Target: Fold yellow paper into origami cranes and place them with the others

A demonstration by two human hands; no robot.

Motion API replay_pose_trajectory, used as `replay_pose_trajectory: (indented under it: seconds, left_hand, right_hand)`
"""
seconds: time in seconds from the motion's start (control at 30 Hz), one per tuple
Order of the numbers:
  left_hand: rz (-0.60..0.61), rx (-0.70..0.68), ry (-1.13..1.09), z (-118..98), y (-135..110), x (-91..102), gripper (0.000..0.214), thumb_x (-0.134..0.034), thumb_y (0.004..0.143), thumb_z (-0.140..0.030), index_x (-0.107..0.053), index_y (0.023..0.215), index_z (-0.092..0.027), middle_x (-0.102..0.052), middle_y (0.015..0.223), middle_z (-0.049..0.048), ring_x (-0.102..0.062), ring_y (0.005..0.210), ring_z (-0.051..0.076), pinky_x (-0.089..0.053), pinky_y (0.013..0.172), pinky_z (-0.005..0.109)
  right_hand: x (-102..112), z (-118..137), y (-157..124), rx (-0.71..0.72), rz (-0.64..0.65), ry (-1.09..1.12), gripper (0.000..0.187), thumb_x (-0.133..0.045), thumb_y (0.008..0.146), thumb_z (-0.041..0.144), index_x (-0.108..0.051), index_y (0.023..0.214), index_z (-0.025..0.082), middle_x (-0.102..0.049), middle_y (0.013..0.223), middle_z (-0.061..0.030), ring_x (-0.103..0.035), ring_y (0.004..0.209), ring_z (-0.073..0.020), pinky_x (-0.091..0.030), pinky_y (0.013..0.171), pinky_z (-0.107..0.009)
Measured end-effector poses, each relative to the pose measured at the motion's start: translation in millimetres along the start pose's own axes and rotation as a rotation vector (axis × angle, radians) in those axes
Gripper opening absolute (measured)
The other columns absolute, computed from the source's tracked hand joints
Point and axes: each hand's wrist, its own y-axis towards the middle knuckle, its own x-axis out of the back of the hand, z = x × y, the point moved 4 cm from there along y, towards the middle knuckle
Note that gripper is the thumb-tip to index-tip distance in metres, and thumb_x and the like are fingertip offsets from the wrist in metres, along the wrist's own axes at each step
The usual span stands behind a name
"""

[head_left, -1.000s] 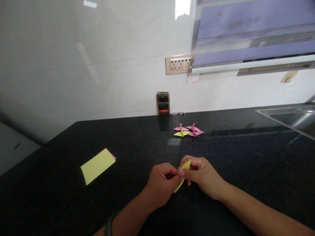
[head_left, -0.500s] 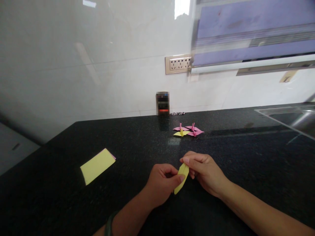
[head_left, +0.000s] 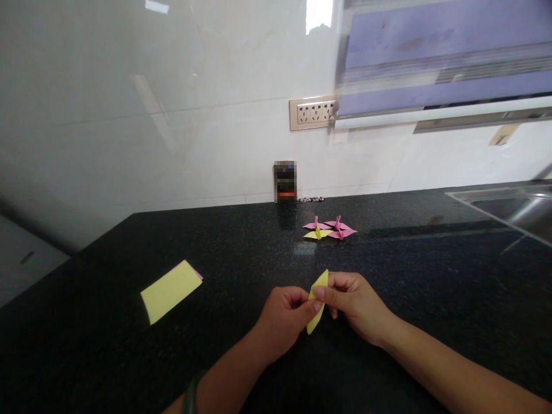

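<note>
Between my hands is a folded yellow paper (head_left: pixel 320 280), long and narrow with pointed ends, held tilted above the dark countertop. My left hand (head_left: pixel 284 322) pinches its left side, thumb on top. My right hand (head_left: pixel 356 305) is closed on its right edge, with the thumb pressed near its middle. Parts of the paper are covered by both thumbs, and the fingertips behind it are hidden. Beyond my hands sit a yellow paper crane (head_left: pixel 318 233) and several pink paper cranes (head_left: pixel 342 233), close together.
A stack of yellow paper sheets (head_left: pixel 171 291) with a pink edge showing lies to the left on the black countertop (head_left: pixel 233 247). A small blurred-out dark box (head_left: pixel 285 183) leans at the wall beside a beaded string (head_left: pixel 311 199). The sink (head_left: pixel 513 204) is at the right.
My right thumb and fingers have slid down from the paper's upper tip to its middle, so that the tip now shows. My left hand stays nearly in place.
</note>
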Motion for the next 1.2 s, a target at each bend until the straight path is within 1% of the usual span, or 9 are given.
replay_pose_trajectory:
  seconds: [0.17,0.43,0.6,0.73,0.83,0.97,1.03,1.1,1.2]
  left_hand:
    - [0.022,0.017,0.051,-0.6,-1.5,-1.0,0.027,-0.057,0.065,-0.037,-0.057,0.055,-0.012,-0.045,0.045,-0.0035,-0.035,0.042,0.006,-0.024,0.040,0.019]
    - [0.002,0.022,0.074,1.8,-1.7,0.4,0.028,-0.057,0.066,-0.037,-0.056,0.054,-0.012,-0.044,0.042,-0.0038,-0.035,0.039,0.006,-0.024,0.040,0.019]
    - [-0.005,0.052,0.066,1.2,-5.6,0.4,0.022,-0.061,0.062,-0.033,-0.057,0.055,-0.012,-0.046,0.042,-0.0035,-0.036,0.039,0.006,-0.025,0.039,0.019]
    - [-0.005,0.022,0.083,2.4,-8.1,1.1,0.025,-0.059,0.064,-0.035,-0.059,0.053,-0.012,-0.047,0.041,-0.0024,-0.036,0.038,0.007,-0.026,0.039,0.019]
    - [-0.027,0.000,0.020,3.5,-5.8,3.3,0.027,-0.061,0.062,-0.038,-0.061,0.060,-0.011,-0.050,0.046,-0.0016,-0.039,0.040,0.007,-0.028,0.040,0.019]
    - [-0.004,0.000,-0.124,2.5,-0.9,3.8,0.028,-0.064,0.060,-0.033,-0.063,0.077,-0.011,-0.060,0.063,0.0031,-0.047,0.049,0.008,-0.036,0.047,0.020]
    - [0.008,0.006,-0.128,1.5,0.4,3.7,0.023,-0.063,0.062,-0.030,-0.063,0.073,-0.010,-0.059,0.061,0.0030,-0.046,0.048,0.008,-0.036,0.047,0.020]
    - [-0.011,0.009,-0.115,0.7,1.1,4.9,0.018,-0.063,0.062,-0.028,-0.062,0.067,-0.010,-0.057,0.056,0.0015,-0.044,0.045,0.007,-0.035,0.046,0.020]
    - [-0.119,-0.021,-0.105,-1.2,2.0,10.5,0.017,-0.062,0.062,-0.028,-0.059,0.064,-0.011,-0.054,0.052,-0.0007,-0.044,0.044,0.007,-0.034,0.045,0.019]
  right_hand:
    - [2.3,-1.6,0.6,0.000,-0.030,0.011,0.025,-0.060,0.068,0.037,-0.058,0.061,0.013,-0.051,0.055,0.0018,-0.039,0.044,-0.0057,-0.029,0.040,-0.019]
    - [3.3,-2.4,1.1,-0.002,-0.049,0.012,0.026,-0.061,0.067,0.039,-0.058,0.062,0.013,-0.053,0.057,0.0007,-0.040,0.045,-0.0068,-0.030,0.040,-0.019]
    - [15.0,1.7,4.4,0.026,-0.157,0.086,0.026,-0.062,0.067,0.038,-0.055,0.060,0.013,-0.047,0.050,0.0028,-0.037,0.042,-0.0058,-0.027,0.039,-0.019]
    - [25.4,7.6,6.3,0.055,-0.231,0.134,0.030,-0.062,0.066,0.039,-0.051,0.055,0.014,-0.042,0.044,0.0045,-0.035,0.039,-0.0056,-0.026,0.038,-0.019]
    - [24.3,8.7,6.2,0.023,-0.182,0.100,0.029,-0.064,0.064,0.040,-0.055,0.058,0.013,-0.044,0.045,0.0041,-0.035,0.038,-0.0051,-0.026,0.037,-0.019]
    - [14.6,5.7,4.4,-0.028,-0.027,0.008,0.029,-0.063,0.064,0.040,-0.058,0.060,0.012,-0.053,0.054,0.0005,-0.038,0.041,-0.0052,-0.029,0.038,-0.018]
    - [10.5,3.6,3.7,-0.032,0.030,-0.030,0.029,-0.062,0.066,0.040,-0.060,0.061,0.012,-0.054,0.055,-0.0002,-0.039,0.042,-0.0052,-0.029,0.038,-0.018]
    - [8.5,1.4,3.4,-0.033,0.038,-0.036,0.029,-0.061,0.066,0.041,-0.060,0.064,0.012,-0.055,0.057,-0.0003,-0.040,0.043,-0.0053,-0.031,0.039,-0.018]
    - [6.0,-2.3,3.1,-0.051,0.037,-0.034,0.030,-0.062,0.064,0.042,-0.059,0.069,0.013,-0.054,0.060,0.0007,-0.042,0.044,-0.0056,-0.034,0.040,-0.018]
